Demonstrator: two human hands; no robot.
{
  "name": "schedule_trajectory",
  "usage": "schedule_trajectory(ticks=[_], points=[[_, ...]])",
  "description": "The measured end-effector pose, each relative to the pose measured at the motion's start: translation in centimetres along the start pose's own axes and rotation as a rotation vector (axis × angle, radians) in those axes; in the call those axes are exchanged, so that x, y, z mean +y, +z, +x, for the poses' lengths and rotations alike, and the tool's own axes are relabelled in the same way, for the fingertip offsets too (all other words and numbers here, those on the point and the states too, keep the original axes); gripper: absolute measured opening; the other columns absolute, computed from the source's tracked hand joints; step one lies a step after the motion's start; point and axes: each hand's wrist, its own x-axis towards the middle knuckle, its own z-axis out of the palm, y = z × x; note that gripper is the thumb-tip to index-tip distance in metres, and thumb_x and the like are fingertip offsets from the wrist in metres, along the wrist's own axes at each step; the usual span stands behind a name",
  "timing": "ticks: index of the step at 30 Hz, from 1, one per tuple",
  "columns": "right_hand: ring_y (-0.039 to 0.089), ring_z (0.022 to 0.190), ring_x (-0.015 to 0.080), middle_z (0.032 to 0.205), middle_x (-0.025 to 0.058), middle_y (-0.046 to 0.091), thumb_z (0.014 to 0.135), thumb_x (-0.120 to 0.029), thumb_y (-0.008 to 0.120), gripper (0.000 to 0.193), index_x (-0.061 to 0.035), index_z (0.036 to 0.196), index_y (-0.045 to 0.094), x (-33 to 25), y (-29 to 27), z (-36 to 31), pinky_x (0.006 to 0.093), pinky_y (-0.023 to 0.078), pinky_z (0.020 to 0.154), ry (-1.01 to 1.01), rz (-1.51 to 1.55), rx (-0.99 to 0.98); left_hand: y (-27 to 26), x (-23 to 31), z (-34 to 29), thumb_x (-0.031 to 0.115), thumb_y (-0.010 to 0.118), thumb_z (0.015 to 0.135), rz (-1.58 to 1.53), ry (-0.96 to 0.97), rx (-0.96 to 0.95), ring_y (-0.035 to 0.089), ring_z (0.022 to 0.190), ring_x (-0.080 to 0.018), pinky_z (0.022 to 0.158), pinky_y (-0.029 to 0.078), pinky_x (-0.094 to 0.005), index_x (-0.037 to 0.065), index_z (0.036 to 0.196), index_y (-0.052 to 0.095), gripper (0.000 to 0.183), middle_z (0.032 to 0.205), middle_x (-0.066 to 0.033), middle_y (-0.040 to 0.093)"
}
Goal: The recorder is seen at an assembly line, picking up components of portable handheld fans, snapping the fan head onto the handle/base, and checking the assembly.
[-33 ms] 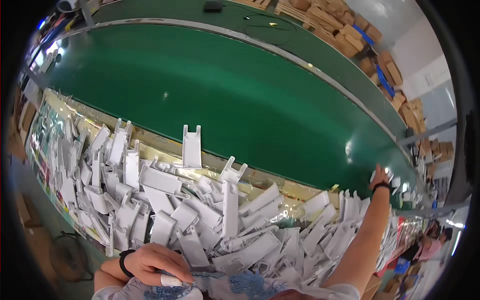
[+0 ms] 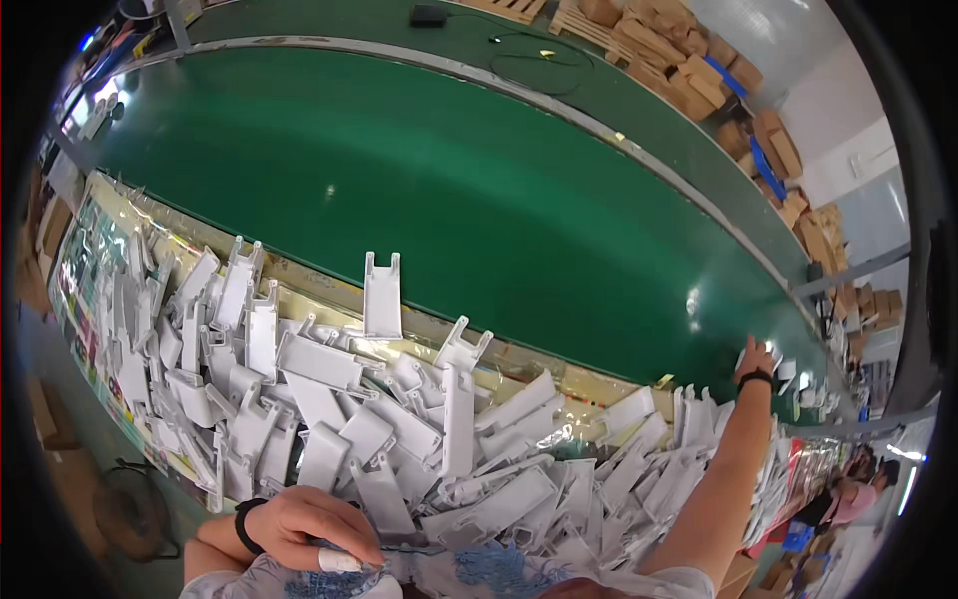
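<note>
Nearest us, our left hand [image 2: 309, 524], fingers curled together, rests on the heap of white plastic housings [image 2: 399, 439]. Farther right, our right hand [image 2: 755, 357] reaches the green conveyor belt [image 2: 449, 190]; finger state indiscernible. Both views coincide, showing no shift.

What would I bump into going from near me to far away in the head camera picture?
Left hand → heap of white plastic parts → one white part standing upright → green conveyor belt → black cable → stacked cardboard boxes.
</note>
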Motion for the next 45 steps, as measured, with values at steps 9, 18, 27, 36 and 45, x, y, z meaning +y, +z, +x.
schedule_trajectory(ticks=[9, 18, 27, 36, 45], points=[[0.049, 0.104, 0.0335, 0.113, 0.0183, 0.049, 0.061, -0.017, 0.071, 0.053, -0.0033, 0.107, 0.049, 6.0, -15.7, -10.2, 0.0407, 0.042, 0.087, -0.027, 0.237, 0.449, 1.2, 1.4, -1.6, 0.005, 0.058, 0.083, 0.312, 0.072, 0.063, 0.063, 0.079, -0.0228, 0.068, 0.048, -0.0292, -0.001, 0.095, 0.064, 0.015, 0.087, -0.011, 0.065], [0.049, 0.105, 0.0184, 0.117, 0.01, 0.047, 0.073, -0.021, 0.064, 0.06, 0.0007, 0.123, 0.039, 2.5, -29.5, -33.8, 0.03, 0.037, 0.091, -0.765, 1.581, 0.377, 4.6, 3.1, -1.1, 0.008, 0.051, 0.086, 0.335, 0.172, 0.272, 0.048, 0.108, -0.0198, 0.088, 0.04, -0.0293, 0.003, 0.119, 0.049, 0.034, 0.114, -0.0106, 0.053], [0.049, 0.105, 0.0156, 0.113, 0.0066, 0.049, 0.06, -0.028, 0.079, 0.08, -0.0009, 0.123, 0.036, -9.5, -31.3, -47.0, 0.0295, 0.038, 0.091, -1.263, 1.903, -0.296, 1.2, 1.9, -0.6, 0.061, 0.028, 0.087, -0.493, -0.403, -0.199, 0.059, 0.092, -0.023, 0.079, 0.048, -0.0329, 0.001, 0.123, 0.043, 0.072, 0.106, -0.016, 0.058], [0.053, 0.099, 0.0244, 0.104, 0.0104, 0.053, 0.054, -0.005, 0.071, 0.062, -0.0095, 0.112, 0.049, -9.5, -32.2, -49.1, 0.0414, 0.04, 0.09, -1.204, 0.99, 0.57, 0.9, 1.5, -3.2, 0.021, 0.049, 0.087, -0.629, -0.089, -0.017, 0.063, 0.082, -0.0258, 0.066, 0.052, -0.0339, 0.003, 0.112, 0.044, 0.031, 0.101, -0.0164, 0.058], [0.054, 0.096, 0.0184, 0.106, -0.0085, 0.057, 0.071, -0.015, 0.064, 0.029, -0.023, 0.097, 0.055, -9.4, -29.4, -47.2, 0.0479, 0.036, 0.095, -1.212, 0.152, 1.373, 2.4, 1.3, -3.3, 0.004, 0.038, 0.082, 0.075, -0.25, -0.03, 0.053, 0.06, -0.011, 0.054, 0.044, -0.0241, 0.004, 0.112, 0.045, 0.031, 0.081, -0.0073, 0.057]])
